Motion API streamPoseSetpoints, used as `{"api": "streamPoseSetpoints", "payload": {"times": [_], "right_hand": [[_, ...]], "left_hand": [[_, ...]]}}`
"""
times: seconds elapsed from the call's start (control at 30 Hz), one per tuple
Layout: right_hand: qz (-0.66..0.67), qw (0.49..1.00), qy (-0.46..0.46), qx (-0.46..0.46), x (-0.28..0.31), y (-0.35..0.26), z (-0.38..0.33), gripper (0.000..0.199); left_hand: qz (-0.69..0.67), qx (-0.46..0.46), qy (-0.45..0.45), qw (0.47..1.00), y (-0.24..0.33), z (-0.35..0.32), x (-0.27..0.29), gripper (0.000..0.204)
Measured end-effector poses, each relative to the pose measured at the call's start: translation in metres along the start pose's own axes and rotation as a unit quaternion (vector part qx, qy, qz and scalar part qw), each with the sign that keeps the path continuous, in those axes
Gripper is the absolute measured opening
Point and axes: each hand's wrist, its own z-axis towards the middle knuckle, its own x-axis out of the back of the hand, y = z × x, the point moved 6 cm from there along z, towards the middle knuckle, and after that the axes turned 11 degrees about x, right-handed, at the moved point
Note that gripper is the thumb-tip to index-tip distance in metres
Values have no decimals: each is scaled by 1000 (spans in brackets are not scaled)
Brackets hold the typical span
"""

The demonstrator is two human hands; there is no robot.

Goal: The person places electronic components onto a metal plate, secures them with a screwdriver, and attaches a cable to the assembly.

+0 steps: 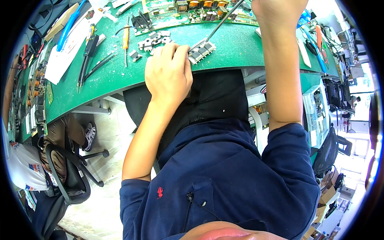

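Observation:
My left hand rests on the front edge of the green work mat, its fingers pinching a metal strip that carries a row of small black components. My right hand is raised at the top of the view, shut on a long thin metal tool whose tip comes down onto the strip. Several loose small black components lie just left of my left hand. A green circuit board with orange coils sits at the far edge of the mat.
An orange-handled screwdriver, a black pen-like tool, a blue-handled tool and white papers lie on the left. Another person sits on a black chair at lower left. Clear plastic boxes stand at right.

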Motion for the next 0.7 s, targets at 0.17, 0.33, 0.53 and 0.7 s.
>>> {"api": "streamPoseSetpoints", "payload": {"times": [0.17, 0.33, 0.53, 0.7], "right_hand": [[29, 1000, -7, -3, -3, -1, -1, 34], [4, 1000, -5, 21, -5, -8, -5, 34], [-1, 998, -15, 53, -9, -16, -3, 32], [-18, 999, 5, 31, -9, -2, -4, 30]], "left_hand": [[0, -7, 9, 1000, 0, -1, 1, 18], [-1, -7, 11, 1000, 1, -1, 1, 18], [-3, 1, 14, 1000, 2, 0, 4, 12], [8, 4, 16, 1000, 0, -1, 6, 11]]}}
